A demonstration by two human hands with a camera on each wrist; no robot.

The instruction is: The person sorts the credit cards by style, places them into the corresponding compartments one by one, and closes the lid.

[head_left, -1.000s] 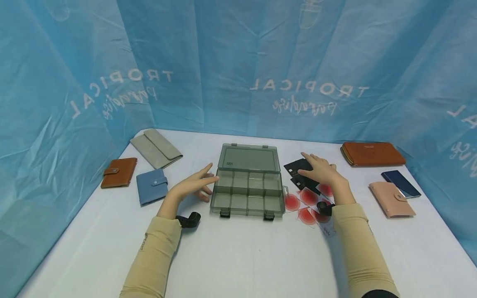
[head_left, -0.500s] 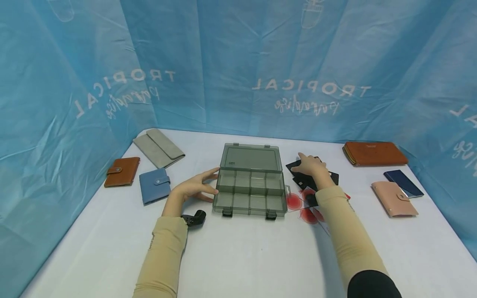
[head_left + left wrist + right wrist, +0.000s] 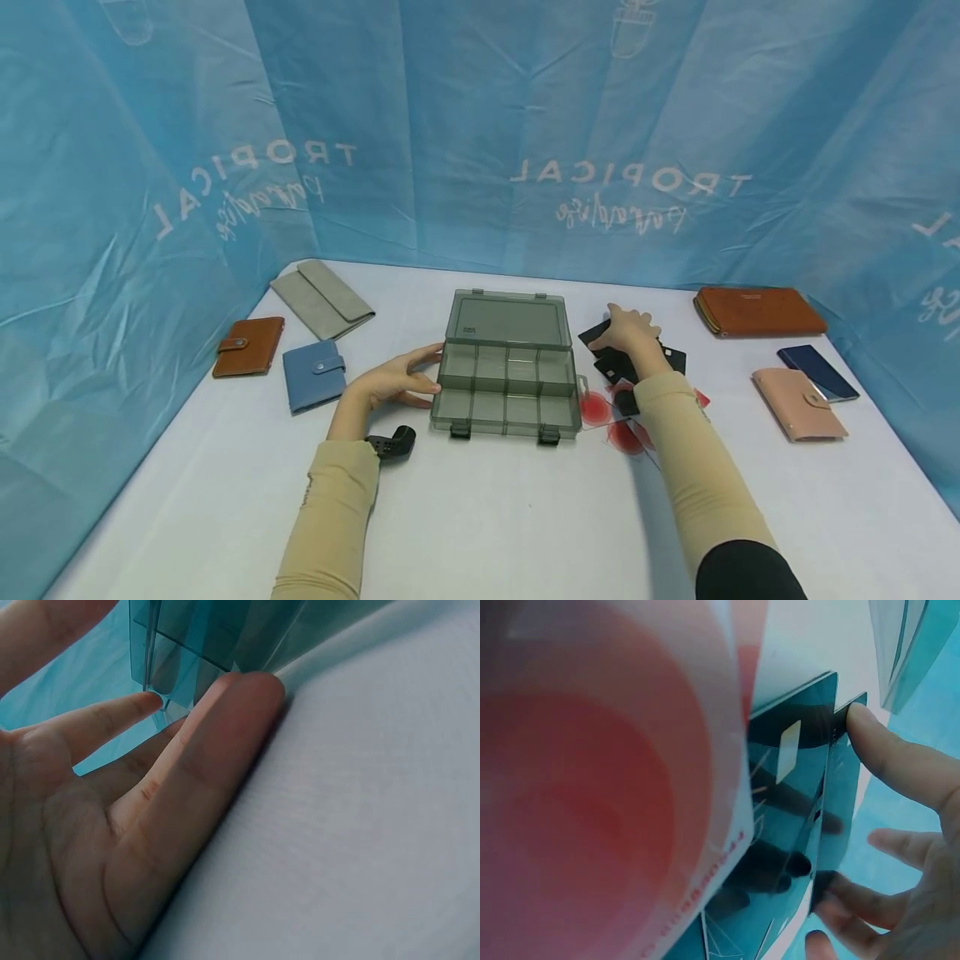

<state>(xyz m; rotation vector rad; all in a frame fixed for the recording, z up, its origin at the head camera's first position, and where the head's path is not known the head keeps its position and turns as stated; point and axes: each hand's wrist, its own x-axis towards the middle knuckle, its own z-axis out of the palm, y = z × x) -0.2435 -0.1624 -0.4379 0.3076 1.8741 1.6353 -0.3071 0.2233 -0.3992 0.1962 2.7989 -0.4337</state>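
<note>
A translucent grey-green box (image 3: 507, 387), divided into several compartments, lies with its lid (image 3: 510, 321) folded back. My left hand (image 3: 396, 382) rests beside its left wall, fingers nearly straight, fingertips at the wall. In the left wrist view those fingers (image 3: 202, 757) lie along the white cloth by the box. On the box's other side my right hand (image 3: 632, 335) is over several black cards (image 3: 615, 367). The right wrist view has its thumb and a finger pinching the farthest black card (image 3: 844, 780) by opposite edges. Red-circled cards (image 3: 595, 408) lie nearer, partly under the right forearm.
Left of the box lie a grey wallet (image 3: 321, 302), a brown wallet (image 3: 253, 348) and a blue wallet (image 3: 311, 382). To the right are a brown zip wallet (image 3: 761, 312), a dark blue phone-like slab (image 3: 813, 369) and a pink wallet (image 3: 793, 406). Blue curtain (image 3: 465, 167) surrounds the table.
My left hand has moved right to the box's side wall. My right hand has come down onto the black cards, its fingers drawing in around one.
</note>
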